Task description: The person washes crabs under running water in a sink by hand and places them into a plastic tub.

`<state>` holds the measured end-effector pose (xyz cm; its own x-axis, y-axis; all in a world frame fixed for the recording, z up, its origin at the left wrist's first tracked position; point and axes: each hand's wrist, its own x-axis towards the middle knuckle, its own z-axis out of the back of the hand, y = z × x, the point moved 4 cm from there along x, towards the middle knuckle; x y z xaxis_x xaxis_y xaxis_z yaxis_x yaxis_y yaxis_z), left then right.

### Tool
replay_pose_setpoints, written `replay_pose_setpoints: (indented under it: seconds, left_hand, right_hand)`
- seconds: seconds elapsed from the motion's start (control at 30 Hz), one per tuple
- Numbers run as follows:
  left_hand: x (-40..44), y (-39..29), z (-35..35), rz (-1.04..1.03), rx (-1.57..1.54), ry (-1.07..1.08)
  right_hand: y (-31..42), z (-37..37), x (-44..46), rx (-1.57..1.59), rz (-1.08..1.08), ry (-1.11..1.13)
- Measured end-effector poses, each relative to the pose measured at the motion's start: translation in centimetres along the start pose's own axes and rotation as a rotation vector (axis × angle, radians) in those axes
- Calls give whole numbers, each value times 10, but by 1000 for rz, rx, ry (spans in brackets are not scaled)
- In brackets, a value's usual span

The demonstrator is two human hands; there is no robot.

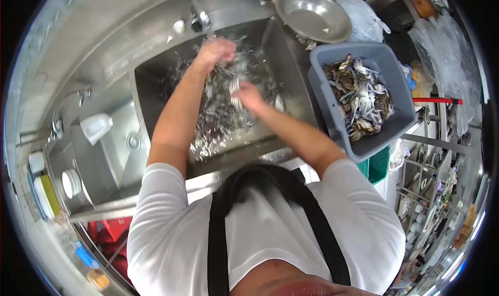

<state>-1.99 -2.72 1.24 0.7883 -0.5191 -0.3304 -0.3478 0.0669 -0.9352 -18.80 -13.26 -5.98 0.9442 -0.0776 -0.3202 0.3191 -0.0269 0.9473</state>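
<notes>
My left hand [217,51] is closed and blurred beneath the tap [199,20], in splashing water. What it grips, if anything, I cannot make out. Lower and to the right, my right hand [249,97] is closed on a white, ridged thing that looks like a scrubbing brush [235,93]. Both hands are over the deep steel sink [288,72], whose water is churned, with pale and dark shapes in it too blurred to name. Beside the sink, to the right, a grey tub [322,77] holds several crabs [366,95] with pale undersides and claws.
A metal bowl [314,15] and a tied white plastic bag [361,17] stand behind the tub. To the left, a second basin [117,150] contains a white scoop-like container [96,127] and stacked white dishes [72,183]. A green crate [379,166] is below the tub.
</notes>
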Motion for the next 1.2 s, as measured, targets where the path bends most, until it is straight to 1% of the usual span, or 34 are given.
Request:
replay_pose_setpoints:
  seconds: [0.07,0.1,0.13,0.2,0.27,0.3,0.33,0.4,0.43,0.47,0.5,0.53,0.57,0.6,0.63,0.7,0.73,0.77,0.8,0.83,0.87,0.9,0.93,0.97,1.0,1.03,1.07,1.13,1.17,1.2]
  left_hand:
    - [-36,-36,-6,-7,148,24]
    - [-51,-47,-4,-70,136,33]
    - [-62,-46,6,-59,129,12]
    - [-84,-40,32,-138,-20,-143]
    - [-102,-6,64,-108,-182,-318]
    - [-105,26,83,-63,-197,-397]
    - [-109,59,101,-20,-210,-472]
    - [-123,116,123,119,203,-538]
    - [-121,156,135,170,469,-524]
    - [-112,201,141,151,811,-415]
    - [-101,245,140,85,1170,-279]
    - [-96,276,133,40,1391,-178]
    - [-92,287,127,123,1236,-236]
    - [-83,304,120,208,1195,-227]
    - [-74,321,114,293,1156,-221]
    - [-55,321,94,386,1186,-163]
    - [-61,288,87,452,937,-298]
    - [-66,272,83,516,677,-428]
    - [-57,284,79,526,628,-452]
    - [-48,293,81,419,677,-615]
    - [-40,298,82,309,733,-771]
    - [-32,302,86,429,666,-672]
    - [-26,301,88,422,648,-676]
    - [-25,302,89,460,670,-667]
    - [-24,302,89,493,695,-656]
    - [-28,295,88,447,745,-728]
    - [-23,299,93,441,739,-724]
    - [-21,314,100,460,614,-628]
    - [-30,310,100,331,569,-688]
    - [-33,316,102,332,581,-680]
  right_hand:
    - [0,-14,43,-113,-27,107]
    - [15,-20,49,-117,27,53]
    - [38,-24,54,-121,87,-5]
    - [58,-31,74,-146,39,-46]
    - [76,-37,89,-210,-3,74]
    - [87,-43,87,-141,36,56]
    - [102,-45,85,-229,37,47]
    - [101,-48,102,-220,27,108]
    - [108,-48,100,-232,28,112]
    - [120,-48,90,-140,-41,118]
    - [133,-49,80,-50,-109,126]
    - [145,-46,72,-34,-132,192]
    - [157,-40,62,-16,-157,262]
    - [170,-30,49,-49,-63,196]
    - [171,-11,42,-66,-16,157]
    - [200,33,3,-232,74,-52]
    - [205,66,-13,-248,142,-134]
    - [222,90,-37,-379,200,-307]
    - [237,118,-61,-620,231,-406]
    - [236,159,-78,-607,297,-444]
    - [241,186,-98,-744,346,-508]
    - [245,210,-117,-1022,267,-520]
    - [231,256,-133,-996,237,-582]
    - [223,273,-152,-1002,212,-778]
    - [226,272,-166,-1127,200,-849]
    - [225,272,-175,-1105,231,-896]
    - [222,272,-183,-1086,256,-939]
    - [223,240,-183,-1191,385,-925]
    - [224,208,-175,-1165,472,-860]
    - [214,197,-165,-937,547,-772]
